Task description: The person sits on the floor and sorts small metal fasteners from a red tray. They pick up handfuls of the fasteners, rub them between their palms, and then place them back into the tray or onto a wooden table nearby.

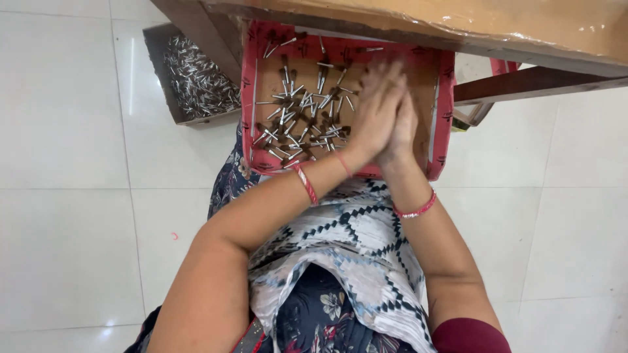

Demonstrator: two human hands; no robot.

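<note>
Only 1 view exists: a head-worn camera looking steeply down along the person's own forearms, close to the lap. It faces forward and down onto a red-rimmed tray (248,98), with the tiled floor (65,163) on both sides and a bench (523,26) edge along the top.

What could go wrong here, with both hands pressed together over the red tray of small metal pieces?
1. The left hand and right hand are pressed palm to palm above the red tray; anything between them is hidden and could slip out past the rim onto the floor.
2. The tray rests on the lap, so a tilt could spill the metal pieces.
</note>
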